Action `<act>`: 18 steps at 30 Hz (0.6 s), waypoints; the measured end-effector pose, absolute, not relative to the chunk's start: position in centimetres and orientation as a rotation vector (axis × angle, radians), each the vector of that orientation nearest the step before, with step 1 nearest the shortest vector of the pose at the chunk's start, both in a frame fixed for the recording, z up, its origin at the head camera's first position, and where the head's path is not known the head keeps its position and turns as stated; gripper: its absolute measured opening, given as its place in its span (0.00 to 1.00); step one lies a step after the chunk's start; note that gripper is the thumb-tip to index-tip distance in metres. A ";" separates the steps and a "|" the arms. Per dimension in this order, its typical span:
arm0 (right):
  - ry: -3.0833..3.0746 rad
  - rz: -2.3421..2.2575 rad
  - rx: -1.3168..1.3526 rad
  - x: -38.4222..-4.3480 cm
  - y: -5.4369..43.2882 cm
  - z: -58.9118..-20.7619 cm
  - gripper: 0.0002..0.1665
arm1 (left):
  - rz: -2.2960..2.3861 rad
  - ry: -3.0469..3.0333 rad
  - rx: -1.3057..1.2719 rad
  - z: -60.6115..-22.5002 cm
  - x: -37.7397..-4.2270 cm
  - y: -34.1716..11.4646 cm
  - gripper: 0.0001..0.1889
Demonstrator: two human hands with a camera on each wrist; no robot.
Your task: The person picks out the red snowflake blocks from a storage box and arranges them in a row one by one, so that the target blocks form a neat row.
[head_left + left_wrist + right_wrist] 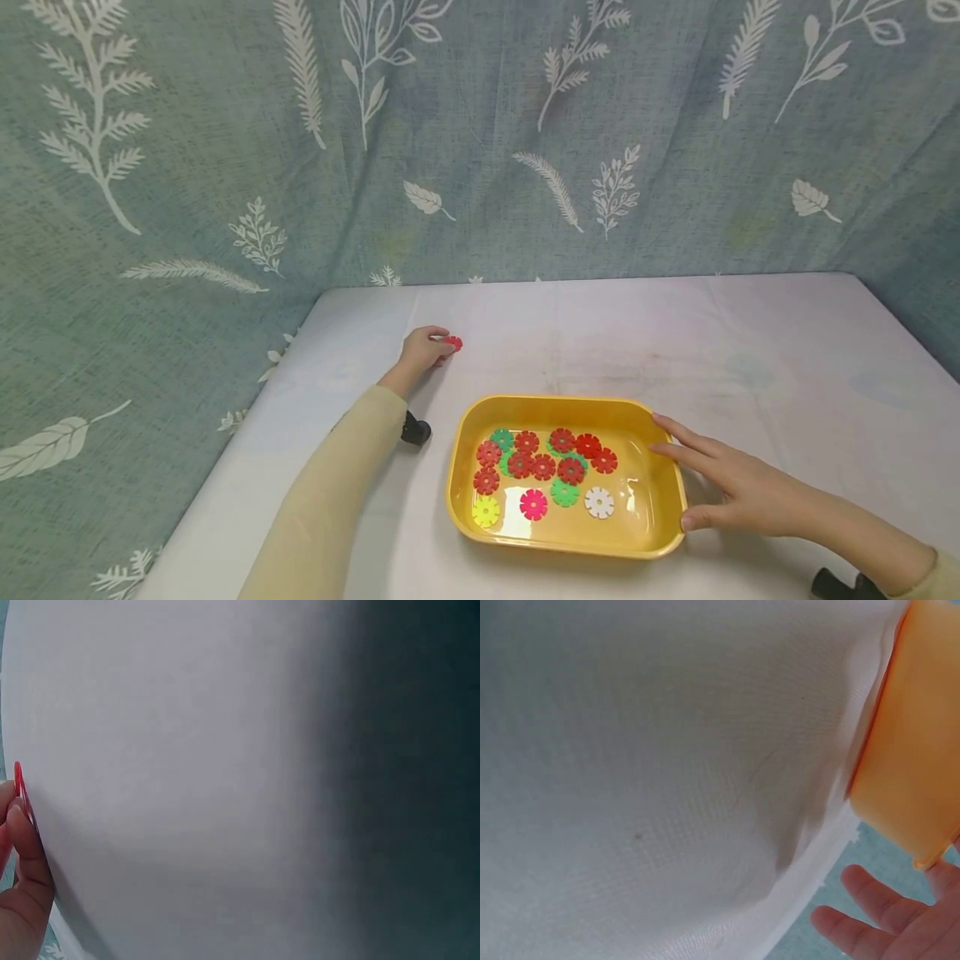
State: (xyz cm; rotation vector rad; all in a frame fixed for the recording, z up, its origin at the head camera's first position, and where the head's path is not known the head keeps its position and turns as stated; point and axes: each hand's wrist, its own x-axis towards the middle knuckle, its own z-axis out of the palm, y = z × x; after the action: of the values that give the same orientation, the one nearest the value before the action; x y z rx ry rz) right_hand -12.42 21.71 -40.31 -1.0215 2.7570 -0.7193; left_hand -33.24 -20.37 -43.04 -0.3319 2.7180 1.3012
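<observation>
A yellow tray (pixel 660 492) sits on the white table (pixel 600 333) and holds several red, green, pink, yellow and white snowflake discs (pixel 543 471). My left hand (pixel 423 348) reaches out to the far left of the tray and pinches a red disc (pixel 453 342) at the tabletop; the left wrist view shows that red disc (pixel 20 787) edge-on between fingertips (pixel 26 847). My right hand (pixel 720 483) lies with straight fingers against the tray's right rim. In the right wrist view the tray (pixel 915 765) and fingers (pixel 870 900) show.
A leaf-patterned blue-green curtain (pixel 480 142) hangs behind and to the left of the table. The table's left edge runs close to my left sleeve (pixel 330 508). Black wrist mounts (pixel 415 430) sit at my arms.
</observation>
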 end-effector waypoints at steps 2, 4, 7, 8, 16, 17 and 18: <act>2.760 -0.721 -1.023 -12.4 21.7 -40.3 0.42 | 1.306 2.714 -0.338 -43.1 -33.3 -20.5 0.20; 2.763 -0.718 -1.024 -12.4 21.7 -40.3 0.42 | 1.319 2.706 -0.340 -43.2 -33.3 -20.6 0.20; 2.765 -0.719 -1.030 -12.5 21.7 -40.3 0.42 | 1.342 2.692 -0.322 -43.1 -33.3 -20.8 0.20; 2.764 -0.715 -1.031 -12.5 21.7 -40.3 0.42 | 1.352 2.683 -0.317 -43.0 -33.2 -20.9 0.20; 2.754 -0.720 -1.019 -12.4 21.7 -40.1 0.42 | 1.369 2.635 -0.251 -41.9 -32.8 -21.3 0.21; 2.751 -0.722 -1.013 -12.4 21.7 -40.1 0.42 | 1.370 2.637 -0.220 -41.7 -32.9 -21.3 0.21; 2.749 -0.722 -1.008 -12.3 21.7 -40.1 0.41 | 1.375 2.636 -0.197 -41.4 -32.8 -21.3 0.21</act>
State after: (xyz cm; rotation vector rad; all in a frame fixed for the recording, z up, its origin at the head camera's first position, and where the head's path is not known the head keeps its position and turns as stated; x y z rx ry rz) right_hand -12.34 21.74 -40.12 -1.0083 2.7491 -0.7220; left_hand -32.83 -21.32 -41.44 -0.1970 2.6363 1.3747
